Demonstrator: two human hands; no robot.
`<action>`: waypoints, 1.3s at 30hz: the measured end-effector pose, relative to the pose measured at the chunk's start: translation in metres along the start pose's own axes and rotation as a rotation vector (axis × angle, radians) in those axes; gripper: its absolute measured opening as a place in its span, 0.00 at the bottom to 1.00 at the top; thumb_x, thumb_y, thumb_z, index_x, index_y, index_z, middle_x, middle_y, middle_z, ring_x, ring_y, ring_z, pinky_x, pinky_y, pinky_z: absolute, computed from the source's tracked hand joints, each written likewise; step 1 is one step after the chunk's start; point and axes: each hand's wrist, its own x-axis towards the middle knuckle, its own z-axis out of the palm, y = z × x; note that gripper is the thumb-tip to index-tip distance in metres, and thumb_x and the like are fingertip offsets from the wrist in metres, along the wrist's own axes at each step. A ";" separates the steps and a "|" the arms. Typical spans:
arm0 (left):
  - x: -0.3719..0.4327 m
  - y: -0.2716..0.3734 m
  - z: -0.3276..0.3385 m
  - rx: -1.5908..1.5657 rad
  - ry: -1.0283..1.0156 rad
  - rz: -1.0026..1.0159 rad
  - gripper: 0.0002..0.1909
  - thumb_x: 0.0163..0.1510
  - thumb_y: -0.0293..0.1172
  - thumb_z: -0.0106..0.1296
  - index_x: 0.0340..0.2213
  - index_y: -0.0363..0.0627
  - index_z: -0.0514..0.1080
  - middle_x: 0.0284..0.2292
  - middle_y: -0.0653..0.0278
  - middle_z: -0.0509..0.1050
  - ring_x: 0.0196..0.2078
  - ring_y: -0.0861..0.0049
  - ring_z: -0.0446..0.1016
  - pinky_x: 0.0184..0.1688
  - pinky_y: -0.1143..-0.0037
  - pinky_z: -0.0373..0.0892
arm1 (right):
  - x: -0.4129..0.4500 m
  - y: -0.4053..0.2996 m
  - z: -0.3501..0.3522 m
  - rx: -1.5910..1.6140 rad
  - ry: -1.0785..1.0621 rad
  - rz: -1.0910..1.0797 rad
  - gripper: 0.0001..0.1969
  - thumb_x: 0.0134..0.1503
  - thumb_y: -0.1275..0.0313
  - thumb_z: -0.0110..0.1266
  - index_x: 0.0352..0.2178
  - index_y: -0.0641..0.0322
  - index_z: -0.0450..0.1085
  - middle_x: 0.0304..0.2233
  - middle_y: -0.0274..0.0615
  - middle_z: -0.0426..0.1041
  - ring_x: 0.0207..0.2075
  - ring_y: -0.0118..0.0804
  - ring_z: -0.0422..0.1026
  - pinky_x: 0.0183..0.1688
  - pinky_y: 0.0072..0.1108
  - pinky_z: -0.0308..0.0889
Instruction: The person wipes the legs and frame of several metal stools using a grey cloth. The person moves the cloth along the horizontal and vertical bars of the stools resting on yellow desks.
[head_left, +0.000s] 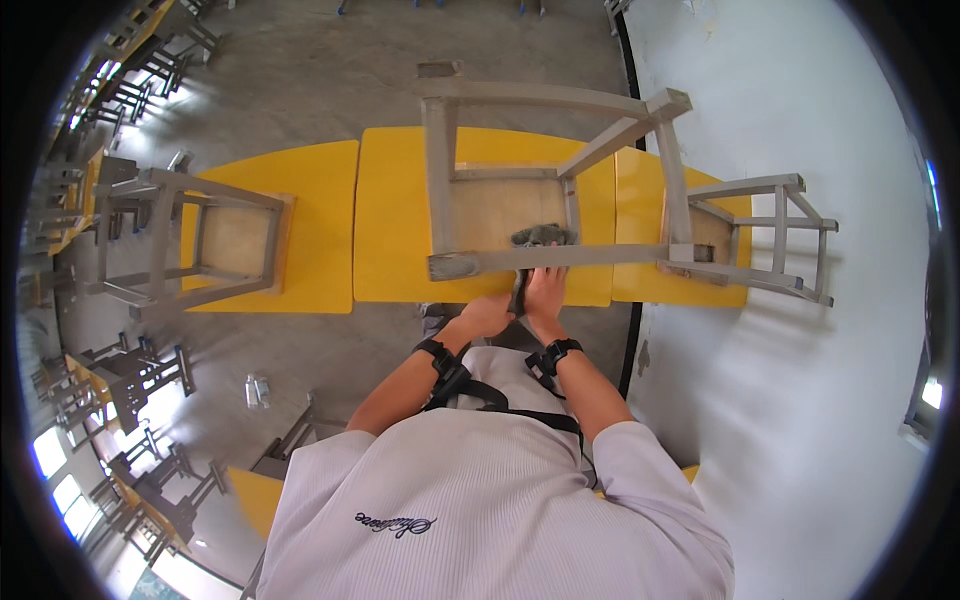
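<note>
A grey-framed wooden stool (510, 206) rests upside down on a yellow desktop (397, 225), its legs pointing up towards the camera. My right hand (547, 292) presses a dark grey cloth (544, 235) against the stool's near side; its fingertips are partly hidden behind the near rail between two legs. Lower and to the left, my left hand (489, 315) grips the hanging end of the same cloth. Both hands are below the near rail in the picture. I cannot tell whether the cloth touches the seat's underside or the rail there.
Another upturned stool (232, 240) stands on the left desktop, and one more (712, 232) on the right desktop beside the white wall (787, 405). Clear plastic bottles (256, 391) are on the concrete floor at left. Further desks and stools line the left side.
</note>
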 end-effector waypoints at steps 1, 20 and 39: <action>-0.003 0.000 -0.001 0.009 -0.008 -0.008 0.19 0.46 0.35 0.52 0.36 0.32 0.66 0.33 0.42 0.70 0.38 0.48 0.69 0.40 0.62 0.66 | 0.002 0.002 -0.003 0.012 -0.002 0.009 0.20 0.51 0.76 0.45 0.47 0.65 0.60 0.47 0.54 0.62 0.51 0.53 0.59 0.53 0.37 0.55; -0.079 0.000 -0.020 -0.152 0.344 -0.272 0.16 0.50 0.37 0.50 0.27 0.35 0.61 0.24 0.41 0.68 0.31 0.43 0.66 0.31 0.60 0.62 | 0.031 -0.065 0.010 0.498 -0.260 -0.408 0.13 0.46 0.71 0.49 0.35 0.58 0.71 0.39 0.45 0.69 0.42 0.47 0.66 0.43 0.36 0.60; -0.037 0.041 -0.048 -0.141 0.116 -0.221 0.16 0.49 0.37 0.52 0.26 0.35 0.62 0.21 0.49 0.67 0.23 0.59 0.65 0.25 0.69 0.61 | 0.036 -0.014 -0.027 0.000 -0.133 -0.131 0.07 0.45 0.71 0.48 0.24 0.63 0.70 0.32 0.42 0.67 0.36 0.41 0.67 0.34 0.26 0.66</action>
